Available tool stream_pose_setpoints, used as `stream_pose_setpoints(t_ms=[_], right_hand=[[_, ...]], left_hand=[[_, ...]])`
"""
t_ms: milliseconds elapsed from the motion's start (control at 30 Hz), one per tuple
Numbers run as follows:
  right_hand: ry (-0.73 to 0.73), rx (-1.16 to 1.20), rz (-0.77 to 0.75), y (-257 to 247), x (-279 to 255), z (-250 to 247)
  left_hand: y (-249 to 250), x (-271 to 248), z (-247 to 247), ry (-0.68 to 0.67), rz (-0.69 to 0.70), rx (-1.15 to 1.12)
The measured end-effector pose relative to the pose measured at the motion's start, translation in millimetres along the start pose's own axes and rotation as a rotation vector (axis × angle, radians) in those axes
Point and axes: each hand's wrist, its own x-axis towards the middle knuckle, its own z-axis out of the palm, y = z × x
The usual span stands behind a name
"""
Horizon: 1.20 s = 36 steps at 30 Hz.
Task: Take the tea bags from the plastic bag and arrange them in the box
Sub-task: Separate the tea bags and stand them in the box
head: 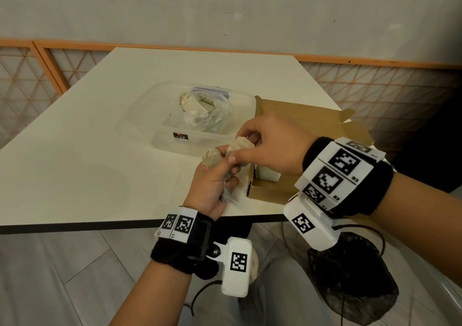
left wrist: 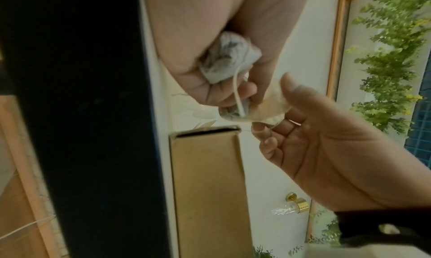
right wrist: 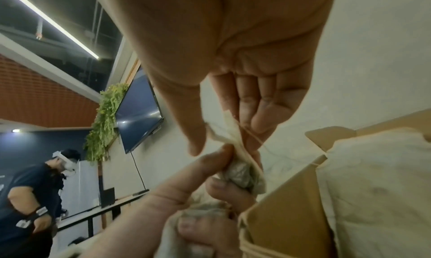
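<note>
My left hand [head: 212, 183] grips a small bunch of beige tea bags [head: 212, 159] just left of the brown cardboard box [head: 307, 123], near the table's front edge. My right hand [head: 267, 148] pinches one tea bag [head: 242, 145] of that bunch between thumb and fingers, right against the left hand. More tea bags [head: 268, 174] lie inside the box under my right hand. A crumpled clear plastic bag [head: 205, 111] holding more tea bags sits behind the hands. In the left wrist view, strings hang from the gripped tea bags [left wrist: 228, 57]. The pinched tea bag [right wrist: 233, 138] shows in the right wrist view.
The plastic bag lies in a clear plastic container [head: 140, 115] at the table's middle. The white table [head: 75, 163] ends in a dark front edge just below my left wrist. A black mesh bag [head: 350, 288] sits by my lap. Another person [right wrist: 35, 188] stands far off.
</note>
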Motion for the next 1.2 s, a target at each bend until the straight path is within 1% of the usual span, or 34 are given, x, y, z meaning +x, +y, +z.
stream_pose_setpoints(t_ms=[100, 233, 333, 467, 600, 767, 900, 1033, 1100, 1200], right_hand=[[0.047, 0.002, -0.059, 3.4, 2.5, 1.8], [0.030, 0.014, -0.088, 7.2, 4.2, -5.7], [0.017, 0.077, -0.082, 8.1, 5.3, -11.1], [0.002, 0.162, -0.048, 10.4, 10.9, -12.8], [-0.025, 0.182, 0.011, 14.4, 16.6, -11.8], [-0.052, 0.096, 0.002, 13.3, 19.9, -11.0], [-0.083, 0.115, 0.067, 17.7, 22.7, -15.3], [-0.131, 0.108, 0.063, 20.6, 21.2, -22.4], [-0.137, 0.036, 0.054, 20.5, 21.9, -24.8], [-0.160, -0.078, 0.048, 18.1, 24.2, -26.1]], left_hand=[[0.3, -0.2, 2.1, 0.012, -0.008, 0.026], [2.1, 0.0, 3.1, 0.004, -0.047, -0.010], [2.4, -1.0, 3.4, -0.030, -0.071, -0.007], [3.0, -0.9, 3.0, -0.004, -0.080, -0.029], [4.3, -1.9, 3.6, -0.016, -0.075, -0.036], [4.6, -2.5, 1.9, -0.005, -0.090, -0.095], [4.8, -1.1, 1.0, 0.025, -0.094, -0.145], [3.6, -0.8, 0.1, 0.029, -0.082, -0.174], [2.9, -0.3, -1.3, 0.021, -0.078, -0.163], [2.0, -0.4, -0.9, -0.004, -0.058, -0.061]])
